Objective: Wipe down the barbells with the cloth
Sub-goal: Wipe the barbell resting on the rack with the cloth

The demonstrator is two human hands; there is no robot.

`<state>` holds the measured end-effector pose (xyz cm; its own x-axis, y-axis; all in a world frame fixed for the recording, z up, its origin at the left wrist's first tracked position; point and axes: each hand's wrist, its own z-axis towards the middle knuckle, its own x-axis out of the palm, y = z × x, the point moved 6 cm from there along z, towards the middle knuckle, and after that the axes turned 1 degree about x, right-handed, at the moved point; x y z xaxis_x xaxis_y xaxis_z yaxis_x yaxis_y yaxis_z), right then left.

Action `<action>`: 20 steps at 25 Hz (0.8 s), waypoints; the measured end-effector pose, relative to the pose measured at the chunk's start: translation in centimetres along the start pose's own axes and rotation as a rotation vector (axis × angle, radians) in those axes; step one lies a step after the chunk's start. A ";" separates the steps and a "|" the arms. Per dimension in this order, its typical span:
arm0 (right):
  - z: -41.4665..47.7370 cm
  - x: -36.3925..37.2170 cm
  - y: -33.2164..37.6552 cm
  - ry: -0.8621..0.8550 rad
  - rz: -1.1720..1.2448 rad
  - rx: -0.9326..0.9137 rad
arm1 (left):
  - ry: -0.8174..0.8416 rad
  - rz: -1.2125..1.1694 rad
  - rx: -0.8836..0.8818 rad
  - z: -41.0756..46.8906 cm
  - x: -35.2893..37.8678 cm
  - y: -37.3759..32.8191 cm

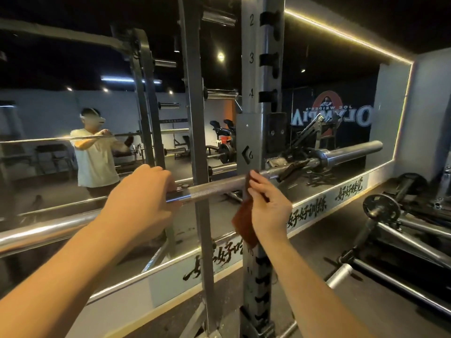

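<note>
Head-worn camera looks forward, close over the barbell [216, 189], facing a wall mirror [329, 81].

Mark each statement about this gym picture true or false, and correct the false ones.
1. The right hand holds a reddish-brown cloth against the barbell. True.
2. The left hand hangs free of the barbell. False: it grips the shaft, to the left of the cloth.
3. A mirror ahead shows the person's reflection. True.
4. The barbell's right sleeve is loaded with weight plates. False: the sleeve is bare.
</note>
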<state>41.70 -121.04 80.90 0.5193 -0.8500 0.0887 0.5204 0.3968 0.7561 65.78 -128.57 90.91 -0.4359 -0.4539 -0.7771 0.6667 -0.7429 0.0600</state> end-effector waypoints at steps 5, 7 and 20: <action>-1.5 1.8 1.0 -0.104 0.094 0.123 | -0.017 -0.003 -0.008 0.0 0.1 0.0; -5.4 5.8 3.5 0.045 0.146 0.053 | -0.015 -0.001 -0.013 -0.1 0.2 0.1; -2.6 2.7 0.8 -0.075 0.090 0.102 | 0.028 0.031 -0.053 -0.2 -0.1 -0.3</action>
<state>45.32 -122.12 80.08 0.5064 -0.8377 0.2046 0.4006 0.4386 0.8044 65.70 -128.20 90.86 -0.3982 -0.4616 -0.7927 0.7109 -0.7014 0.0513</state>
